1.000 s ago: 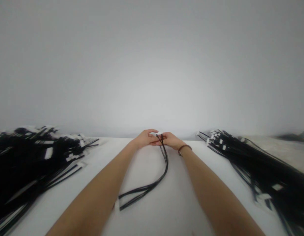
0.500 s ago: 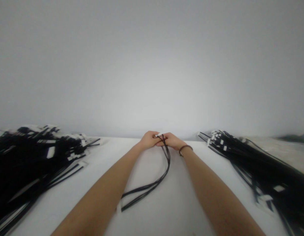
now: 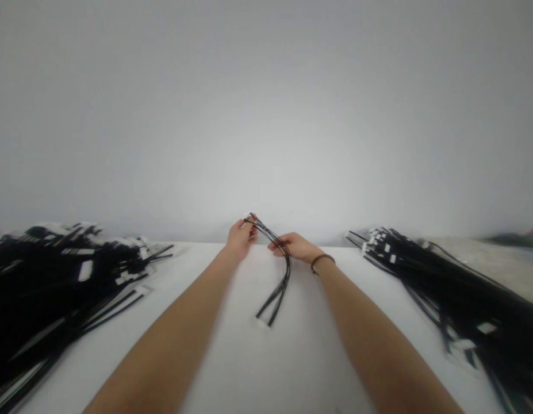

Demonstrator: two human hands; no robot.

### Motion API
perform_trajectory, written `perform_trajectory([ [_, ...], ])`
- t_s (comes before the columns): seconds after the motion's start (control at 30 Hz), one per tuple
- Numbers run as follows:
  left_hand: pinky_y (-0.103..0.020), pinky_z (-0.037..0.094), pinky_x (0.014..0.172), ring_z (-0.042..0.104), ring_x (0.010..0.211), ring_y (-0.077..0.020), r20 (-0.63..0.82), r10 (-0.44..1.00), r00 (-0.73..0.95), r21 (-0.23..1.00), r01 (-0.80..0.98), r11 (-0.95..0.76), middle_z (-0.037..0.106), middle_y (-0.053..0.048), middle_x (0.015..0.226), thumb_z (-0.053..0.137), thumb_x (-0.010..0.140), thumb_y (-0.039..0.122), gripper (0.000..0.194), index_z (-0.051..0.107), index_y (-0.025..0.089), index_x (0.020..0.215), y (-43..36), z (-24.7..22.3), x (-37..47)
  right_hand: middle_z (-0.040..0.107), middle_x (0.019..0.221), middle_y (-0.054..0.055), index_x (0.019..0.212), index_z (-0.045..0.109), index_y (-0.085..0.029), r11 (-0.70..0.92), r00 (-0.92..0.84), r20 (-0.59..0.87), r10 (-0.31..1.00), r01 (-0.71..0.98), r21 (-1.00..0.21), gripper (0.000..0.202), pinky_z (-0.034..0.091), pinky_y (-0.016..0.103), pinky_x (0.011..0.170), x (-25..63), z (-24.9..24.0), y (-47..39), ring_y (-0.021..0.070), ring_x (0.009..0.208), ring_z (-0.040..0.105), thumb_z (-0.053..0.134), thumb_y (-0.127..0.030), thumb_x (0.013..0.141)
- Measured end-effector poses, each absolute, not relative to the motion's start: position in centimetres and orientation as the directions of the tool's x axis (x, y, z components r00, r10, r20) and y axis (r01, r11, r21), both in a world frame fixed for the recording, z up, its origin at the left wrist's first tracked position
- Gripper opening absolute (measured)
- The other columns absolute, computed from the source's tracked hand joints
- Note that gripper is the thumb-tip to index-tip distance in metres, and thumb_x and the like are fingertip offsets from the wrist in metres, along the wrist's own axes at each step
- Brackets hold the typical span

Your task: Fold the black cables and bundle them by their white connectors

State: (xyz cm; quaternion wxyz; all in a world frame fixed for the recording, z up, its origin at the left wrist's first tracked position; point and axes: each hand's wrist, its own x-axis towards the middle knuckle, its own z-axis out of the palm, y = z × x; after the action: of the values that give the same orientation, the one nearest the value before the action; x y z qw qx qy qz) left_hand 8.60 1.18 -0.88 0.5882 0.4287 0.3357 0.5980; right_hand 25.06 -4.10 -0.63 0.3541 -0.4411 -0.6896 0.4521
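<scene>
Between my hands hangs a black wire harness [image 3: 287, 270], several thin wires with a white connector at each end. My left hand [image 3: 241, 237] pinches it close to the upper connector [image 3: 249, 217]. To the right, my right hand [image 3: 297, 247], with a brown bracelet at its wrist, has its fingers closed around the wires partway along; the fingertips are partly hidden behind them. From there the wires curve down toward me, and the lower connector [image 3: 263, 323] is over the white table [image 3: 309, 351].
A large heap of similar black harnesses [image 3: 42, 287] with white connectors covers the left side of the table. On the right lies a long bundle of them [image 3: 447, 282], beside a pale plastic bag [image 3: 499, 267]. A plain grey-white wall [image 3: 266, 115] rises behind the table.
My left hand has moved left and slightly up with the upper connector, away from my right hand. The wires now stretch between both hands, and the lower connector has swung up and right.
</scene>
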Motion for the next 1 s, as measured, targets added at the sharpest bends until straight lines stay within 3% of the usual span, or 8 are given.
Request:
perform_trajectory([
  [0.23, -0.013, 0.032, 0.038, 0.044, 0.046, -0.0025, 0.016, 1.0, -0.019, 0.744, -0.667, -0.025, 0.049, 0.003, 0.063, 0.068, 0.058, 0.031, 0.026, 0.055, 0.016, 0.074, 2.1, 0.0, 7.1, 0.061, 0.071, 0.002, 0.077, 0.064, -0.011, 0.232, -0.41, 0.096, 0.907, 0.296, -0.927, 0.024, 0.041, 0.026, 0.071, 25.0, -1.3, -3.2, 0.0121, 0.068, 0.053, 0.064, -0.021, 0.055],
  [0.53, -0.014, 0.036, 0.039, 0.045, 0.043, -0.0033, -0.078, 0.996, -0.041, 0.555, -0.832, 0.009, 0.048, 0.003, 0.055, 0.058, 0.072, 0.024, 0.012, 0.052, 0.014, 0.068, 2.7, 1.4, 5.7, 0.063, 0.078, 0.004, 0.082, 0.065, -0.011, 0.222, -0.455, 0.053, 0.889, 0.327, -0.919, 0.029, 0.041, 0.025, 0.073, 24.9, -0.9, -3.6, 0.0128, 0.072, 0.055, 0.065, -0.026, 0.057],
  [0.73, -0.013, 0.037, 0.039, 0.044, 0.039, -0.0023, -0.134, 0.98, -0.144, 0.362, -0.928, -0.087, 0.046, 0.006, 0.049, 0.054, 0.075, 0.023, 0.017, 0.047, 0.015, 0.062, 3.2, 1.9, 2.1, 0.062, 0.073, 0.003, 0.081, 0.064, -0.011, 0.234, -0.48, 0.031, 0.877, 0.371, -0.899, 0.027, 0.041, 0.023, 0.068, 24.9, -0.8, -3.8, 0.0118, 0.068, 0.053, 0.06, -0.028, 0.06],
  [1.0, -0.013, 0.038, 0.042, 0.046, 0.042, -0.0021, -0.231, 0.927, -0.297, 0.403, -0.896, -0.187, 0.049, 0.007, 0.052, 0.055, 0.073, 0.014, 0.011, 0.046, 0.015, 0.067, 4.2, 0.5, 1.3, 0.061, 0.071, 0.002, 0.077, 0.064, -0.01, 0.246, -0.546, 0.017, 0.838, 0.35, -0.904, 0.023, 0.039, 0.021, 0.064, 24.9, -0.1, -4.3, 0.0105, 0.066, 0.052, 0.059, -0.024, 0.059],
])
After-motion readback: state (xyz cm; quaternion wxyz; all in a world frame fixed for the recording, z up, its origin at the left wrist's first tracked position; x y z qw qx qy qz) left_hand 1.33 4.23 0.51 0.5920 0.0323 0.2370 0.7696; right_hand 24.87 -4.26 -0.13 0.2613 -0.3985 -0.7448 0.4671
